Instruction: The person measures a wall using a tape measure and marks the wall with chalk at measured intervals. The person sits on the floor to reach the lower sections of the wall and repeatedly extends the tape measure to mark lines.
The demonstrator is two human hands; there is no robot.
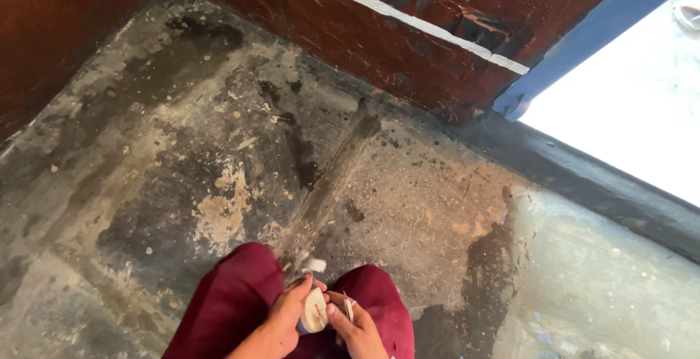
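At the bottom middle of the head view, both hands meet over my knees, which are covered in dark red trousers [233, 304]. My left hand [284, 319] wraps around a small whitish round object [315, 311] with a bit of blue at its lower edge. My right hand [357, 330] touches the same object from the right, fingers pinching near a thin pale strap or string on it. What the object is cannot be told; most of it is hidden by my fingers.
Worn, stained concrete floor [219, 155] spreads ahead, with a shallow groove running through it. A dark red wall [379, 31] with a white stripe stands at the back. A blue door frame [583, 38] and a dark threshold [605, 191] border a bright opening at right.
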